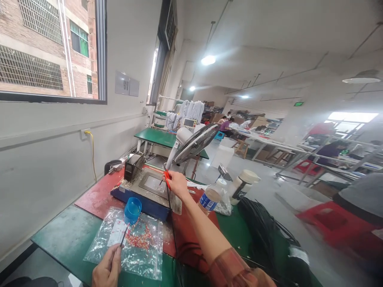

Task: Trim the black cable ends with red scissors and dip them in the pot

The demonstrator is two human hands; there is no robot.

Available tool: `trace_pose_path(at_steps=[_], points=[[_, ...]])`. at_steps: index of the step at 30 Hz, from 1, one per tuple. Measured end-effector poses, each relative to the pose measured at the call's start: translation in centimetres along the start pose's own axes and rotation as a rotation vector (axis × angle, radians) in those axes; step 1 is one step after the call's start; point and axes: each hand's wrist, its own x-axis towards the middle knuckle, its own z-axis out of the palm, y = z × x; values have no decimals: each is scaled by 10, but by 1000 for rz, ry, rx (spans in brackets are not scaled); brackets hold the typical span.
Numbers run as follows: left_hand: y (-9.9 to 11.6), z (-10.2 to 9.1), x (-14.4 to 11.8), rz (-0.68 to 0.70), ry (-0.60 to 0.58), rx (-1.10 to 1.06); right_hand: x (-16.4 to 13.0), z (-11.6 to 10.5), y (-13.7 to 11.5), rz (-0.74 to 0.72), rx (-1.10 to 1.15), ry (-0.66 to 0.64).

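Observation:
My left hand (107,265), at the near edge of the bench, pinches a thin black cable (123,236) with a reddish tip. That tip points at a clear zip bag (100,243) lying flat, strewn with small red and pale pieces (140,237). A round blue cup (132,211) stands at the bag's far side. My right hand (177,184) reaches over the right side of a blue-based machine (155,209) with a flat metal top. Its fingers are wrapped round a red-handled tool (166,179); the exact kind is unclear. Below it hangs a black cable (170,203).
A small black fan (134,167) sits on the machine, and a white fan (196,141) leans beyond it. Right of my forearm stand a bottle (212,195) and a pale flask (243,185). Coiled black cable (260,227) lies at the right. People sit farther back.

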Motion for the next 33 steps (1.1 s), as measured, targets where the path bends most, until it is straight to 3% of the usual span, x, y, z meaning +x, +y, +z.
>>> trace_pose_path(at_steps=[8, 33], points=[[-13, -1, 7, 49, 13, -8, 2, 11, 2, -17, -80, -45], [-2, -1, 3, 74, 52, -4, 1, 13, -2, -66, -157, -49]])
